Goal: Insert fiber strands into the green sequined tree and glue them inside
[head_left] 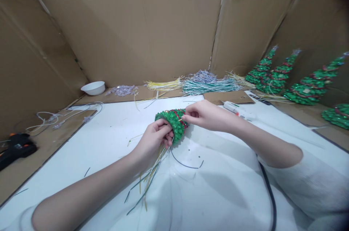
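Note:
A small green tinsel tree [178,125] with red trim lies on its side over the white table, its base toward the left. My left hand [160,133] is closed at the open base, with some fingertips inside the rim. From beneath it trail several thin green, yellow and white wires [152,175]. My right hand [196,114] pinches at the upper right side of the tree, where a short yellow wire end shows by the fingertips. One dark wire [185,166] curves out onto the table below the tree.
Wire bundles [209,85] lie along the back edge beside a white bowl [93,88] and clear pieces [123,90]. Finished-looking trees [308,87] stand at right. A black glue gun [17,147] is at far left, a white tool [231,108] behind my right forearm. Cardboard walls surround the table.

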Demonstrator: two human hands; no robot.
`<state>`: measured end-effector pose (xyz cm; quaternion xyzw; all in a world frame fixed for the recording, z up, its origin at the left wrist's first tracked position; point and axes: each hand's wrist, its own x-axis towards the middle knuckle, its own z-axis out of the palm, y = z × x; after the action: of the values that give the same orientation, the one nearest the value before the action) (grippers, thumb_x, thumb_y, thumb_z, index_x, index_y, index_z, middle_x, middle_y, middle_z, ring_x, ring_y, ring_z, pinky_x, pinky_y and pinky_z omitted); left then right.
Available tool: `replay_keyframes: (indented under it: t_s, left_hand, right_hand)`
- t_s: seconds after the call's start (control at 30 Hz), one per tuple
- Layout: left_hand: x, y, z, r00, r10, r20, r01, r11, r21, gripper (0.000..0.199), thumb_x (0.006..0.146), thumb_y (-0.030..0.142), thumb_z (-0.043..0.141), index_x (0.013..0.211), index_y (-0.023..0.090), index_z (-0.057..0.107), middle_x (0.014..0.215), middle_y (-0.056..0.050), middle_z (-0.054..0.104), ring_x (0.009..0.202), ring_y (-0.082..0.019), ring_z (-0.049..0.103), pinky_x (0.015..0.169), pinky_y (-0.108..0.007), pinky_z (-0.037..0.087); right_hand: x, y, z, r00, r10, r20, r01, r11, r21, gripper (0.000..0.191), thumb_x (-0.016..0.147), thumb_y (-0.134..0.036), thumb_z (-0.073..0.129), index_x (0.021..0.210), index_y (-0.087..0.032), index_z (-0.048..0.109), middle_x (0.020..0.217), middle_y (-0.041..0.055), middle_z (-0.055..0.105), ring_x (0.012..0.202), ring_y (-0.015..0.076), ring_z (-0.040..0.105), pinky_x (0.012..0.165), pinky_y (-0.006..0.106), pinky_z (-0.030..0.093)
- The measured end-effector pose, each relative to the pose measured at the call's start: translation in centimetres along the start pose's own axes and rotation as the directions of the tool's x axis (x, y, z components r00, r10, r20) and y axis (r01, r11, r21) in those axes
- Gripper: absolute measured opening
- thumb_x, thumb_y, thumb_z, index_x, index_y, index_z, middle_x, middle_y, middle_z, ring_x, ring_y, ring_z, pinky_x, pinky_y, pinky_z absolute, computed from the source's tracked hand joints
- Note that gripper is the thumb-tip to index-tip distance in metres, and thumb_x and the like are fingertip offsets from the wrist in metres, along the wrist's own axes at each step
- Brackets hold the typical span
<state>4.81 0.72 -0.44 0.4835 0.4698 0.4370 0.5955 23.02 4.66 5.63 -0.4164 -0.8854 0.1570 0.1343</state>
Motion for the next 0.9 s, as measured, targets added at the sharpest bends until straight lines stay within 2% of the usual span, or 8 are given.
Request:
replay_keyframes:
  t_s: [0.13, 0.3, 0.43, 0.6, 0.77, 0.9]
  left_hand:
    - [0.1, 0.0, -0.1, 1.0, 0.006, 0.013, -0.006, 1.0, 0.007, 0.011, 0.076, 0.024, 0.057, 0.075, 0.016, 0.051, 0.056, 0.005, 0.053, 0.041, -0.006, 0.048, 0.039, -0.018, 0.037]
    - [0.2, -0.2, -0.2, 1.0, 0.013, 0.028, -0.013, 1.0, 0.004, 0.011, 0.075, 0.025, 0.058, 0.074, 0.016, 0.052, 0.055, 0.005, 0.053, 0.04, -0.006, 0.048, 0.039, -0.018, 0.036]
    - [0.3, -0.2, -0.1, 1.0, 0.005, 0.015, -0.004, 1.0, -0.011, 0.015, 0.074, 0.028, 0.06, 0.071, 0.015, 0.052, 0.055, 0.004, 0.053, 0.04, -0.006, 0.048, 0.038, -0.017, 0.034]
    - [0.3, -0.2, 0.1, 1.0, 0.002, -0.018, -0.002, 1.0, -0.023, 0.012, 0.072, 0.023, 0.06, 0.069, 0.015, 0.051, 0.054, 0.004, 0.053, 0.04, -0.006, 0.047, 0.037, -0.018, 0.034]
    - [0.1, 0.0, 0.2, 1.0, 0.017, -0.021, -0.017, 1.0, -0.004, 0.014, 0.07, 0.025, 0.061, 0.07, 0.016, 0.05, 0.055, 0.004, 0.052, 0.041, -0.006, 0.047, 0.037, -0.017, 0.034]
    - [0.0, 0.1, 0.3, 0.999, 0.045, 0.016, -0.045, 0.999, 0.026, 0.016, 0.072, 0.024, 0.06, 0.082, 0.015, 0.052, 0.054, 0.006, 0.051, 0.04, -0.005, 0.043, 0.037, -0.016, 0.033]
  right_hand:
    - [0.1, 0.1, 0.3, 0.998, -0.051, -0.038, 0.053, 0.998, 0.043, 0.022, 0.083, -0.026, 0.049, 0.064, -0.016, 0.054, 0.06, -0.0018, 0.055, 0.055, 0.0084, 0.043, 0.052, 0.021, 0.027]
    - [-0.1, 0.0, 0.9, 0.985, -0.144, -0.097, 0.131, 0.983, -0.13, 0.022, 0.086, -0.026, 0.049, 0.068, -0.017, 0.056, 0.067, 0.0011, 0.058, 0.062, 0.0104, 0.046, 0.054, 0.023, 0.025]
    - [-0.4, -0.2, 0.4, 0.996, -0.076, -0.052, 0.069, 0.989, -0.129, 0.021, 0.084, -0.034, 0.053, 0.07, -0.018, 0.059, 0.068, 0.0006, 0.061, 0.061, 0.0113, 0.048, 0.053, 0.023, 0.026]
    - [-0.5, -0.3, -0.5, 0.994, -0.079, -0.079, 0.071, 0.993, -0.097, 0.015, 0.083, -0.021, 0.05, 0.072, -0.018, 0.059, 0.07, 0.0012, 0.061, 0.065, 0.0115, 0.051, 0.058, 0.022, 0.029]
    - [-0.2, -0.3, 0.4, 0.983, -0.146, -0.115, 0.129, 0.981, -0.143, 0.014, 0.084, -0.019, 0.049, 0.073, -0.016, 0.057, 0.074, 0.0028, 0.058, 0.067, 0.0116, 0.051, 0.059, 0.022, 0.03]
    - [-0.1, -0.1, 1.3, 0.97, -0.206, -0.13, 0.185, 0.97, -0.154, 0.016, 0.087, -0.02, 0.046, 0.08, -0.016, 0.059, 0.082, 0.0043, 0.057, 0.069, 0.0113, 0.051, 0.06, 0.022, 0.031]
